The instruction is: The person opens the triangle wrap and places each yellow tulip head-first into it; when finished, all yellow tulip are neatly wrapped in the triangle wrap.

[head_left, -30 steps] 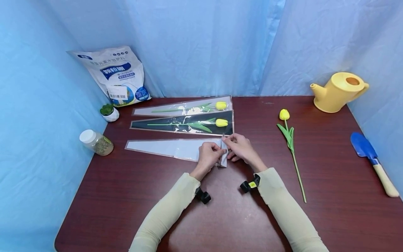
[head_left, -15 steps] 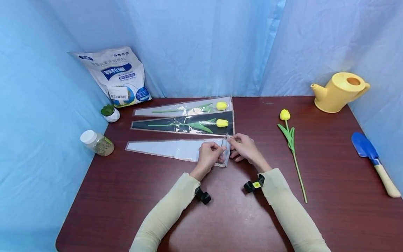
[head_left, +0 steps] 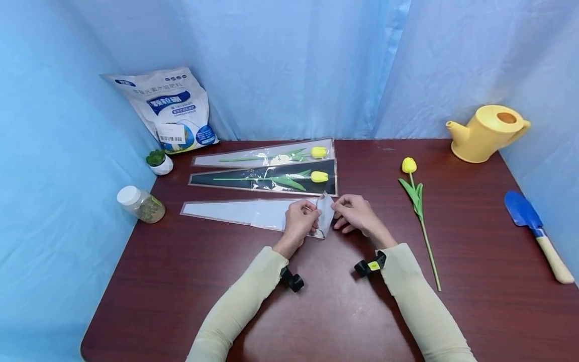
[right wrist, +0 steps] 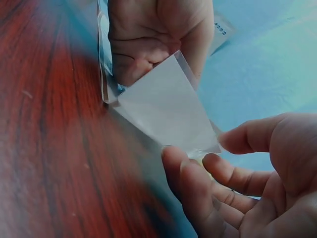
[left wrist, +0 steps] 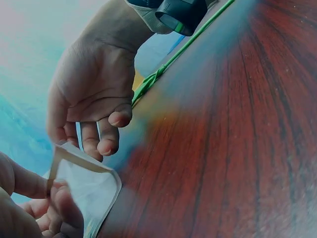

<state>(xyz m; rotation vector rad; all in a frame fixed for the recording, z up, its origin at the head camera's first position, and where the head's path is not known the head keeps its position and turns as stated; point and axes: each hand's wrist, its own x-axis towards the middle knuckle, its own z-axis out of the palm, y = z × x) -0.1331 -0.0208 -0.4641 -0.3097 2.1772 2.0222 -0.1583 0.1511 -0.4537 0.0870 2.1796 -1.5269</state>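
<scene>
I see the empty clear sleeve (head_left: pixel 253 213) lying flat on the worktop (head_left: pixel 325 311), nearest of three sleeves, its wide mouth pointing to the right and lifted off the wood between both hands. My left hand (head_left: pixel 299 221) has its grip clenched on the near layer of that mouth, thumb and fingers pinching the film. My right hand (head_left: pixel 355 213) pinches the far corner of the mouth with thumb and forefinger, while its other fingers curl loosely beside it. In the right wrist view the raised flap (right wrist: pixel 166 111) stands tilted up from the worktop between the two hands. Just behind the empty sleeve lie a dark-backed sleeve (head_left: pixel 267 179) and a clear sleeve (head_left: pixel 267 155), each holding a yellow tulip. A loose yellow tulip (head_left: pixel 418 201) lies on the wood to the right of my right hand, apart from it. A yellow watering can (head_left: pixel 486 133) and a blue trowel (head_left: pixel 534 231) sit further right.
</scene>
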